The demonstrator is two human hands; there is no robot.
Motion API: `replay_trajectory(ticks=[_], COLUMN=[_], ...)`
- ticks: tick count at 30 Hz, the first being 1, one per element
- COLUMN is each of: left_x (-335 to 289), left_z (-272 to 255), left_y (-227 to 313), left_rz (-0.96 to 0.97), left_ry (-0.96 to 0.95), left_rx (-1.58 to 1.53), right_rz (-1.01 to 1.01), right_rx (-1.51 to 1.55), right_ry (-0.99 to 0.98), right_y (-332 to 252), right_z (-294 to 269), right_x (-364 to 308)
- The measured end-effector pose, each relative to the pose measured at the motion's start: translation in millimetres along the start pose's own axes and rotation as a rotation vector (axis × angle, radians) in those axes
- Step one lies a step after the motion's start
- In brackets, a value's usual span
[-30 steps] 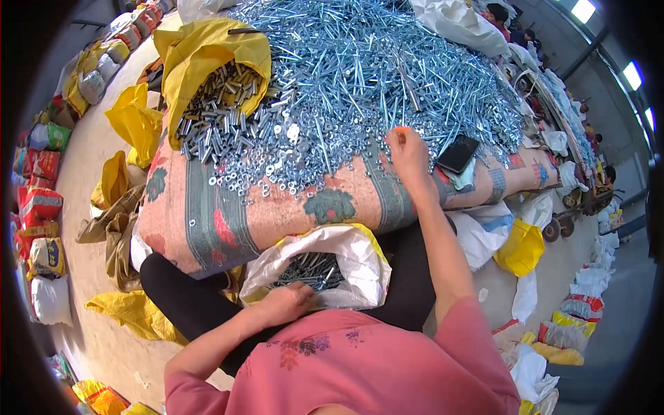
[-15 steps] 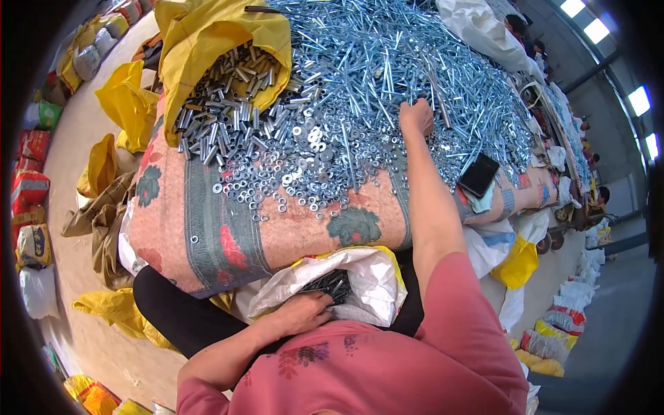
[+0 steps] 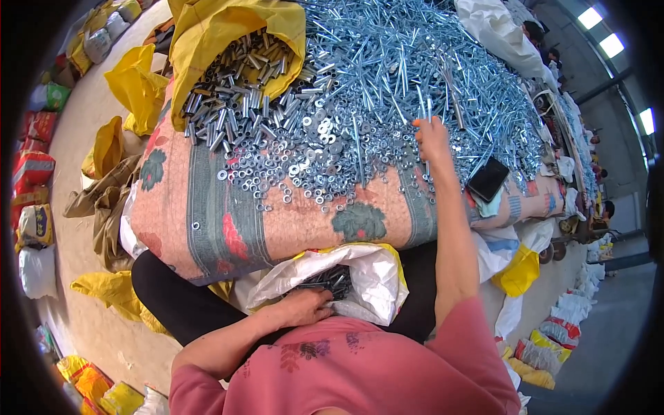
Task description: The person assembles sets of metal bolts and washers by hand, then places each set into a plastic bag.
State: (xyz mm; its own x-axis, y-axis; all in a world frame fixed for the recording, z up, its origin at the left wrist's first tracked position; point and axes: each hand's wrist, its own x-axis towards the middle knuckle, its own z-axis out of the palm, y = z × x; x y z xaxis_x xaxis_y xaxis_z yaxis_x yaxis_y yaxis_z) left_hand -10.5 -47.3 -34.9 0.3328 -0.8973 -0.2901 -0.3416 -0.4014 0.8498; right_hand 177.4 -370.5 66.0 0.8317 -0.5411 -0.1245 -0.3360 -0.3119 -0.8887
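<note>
My right hand point(image 3: 433, 144) is closed around a thin, silvery long bolt point(image 3: 429, 108), whose ends show above and below the fingers. It is just over the near edge of a wide heap of long bolts point(image 3: 387, 55). Left of it lie loose washers and nuts point(image 3: 304, 149). In my lap an open white sack point(image 3: 373, 277) with a yellow rim holds dark metal pieces point(image 3: 335, 281). My left hand point(image 3: 304, 306) lies with curled fingers over the sack's near rim, gripping it; its fingertips are partly hidden.
A yellow sack point(image 3: 235, 21) spills short metal tubes point(image 3: 242, 104) at the left of the patterned cloth point(image 3: 297, 232). A black phone point(image 3: 488, 180) lies right of my right forearm. More sacks stand on the floor at both sides. Several people sit far right.
My right hand has drawn back a little toward me, and the bolt now shows in its fingers. My left hand stays at the sack. The whole view has shifted slightly.
</note>
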Motion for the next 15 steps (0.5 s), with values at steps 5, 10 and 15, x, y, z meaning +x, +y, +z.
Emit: replay_trajectory(ticks=[5,10,15], left_x=[4,4,-1], left_z=[4,-3,-6], left_y=[-4,0,3], left_rz=[-0.029,-0.046,-0.019], left_ry=[-0.042,-0.070,-0.044], left_rx=[-0.061,-0.020,0.024], right_rz=[-0.297,-0.470,-0.612], right_rx=[-0.210,-0.747,-0.813], right_ry=[-0.176,-0.065,-0.092], right_y=[-5,-24,-16], right_z=[50,84,81], right_x=[-45,-57,-37])
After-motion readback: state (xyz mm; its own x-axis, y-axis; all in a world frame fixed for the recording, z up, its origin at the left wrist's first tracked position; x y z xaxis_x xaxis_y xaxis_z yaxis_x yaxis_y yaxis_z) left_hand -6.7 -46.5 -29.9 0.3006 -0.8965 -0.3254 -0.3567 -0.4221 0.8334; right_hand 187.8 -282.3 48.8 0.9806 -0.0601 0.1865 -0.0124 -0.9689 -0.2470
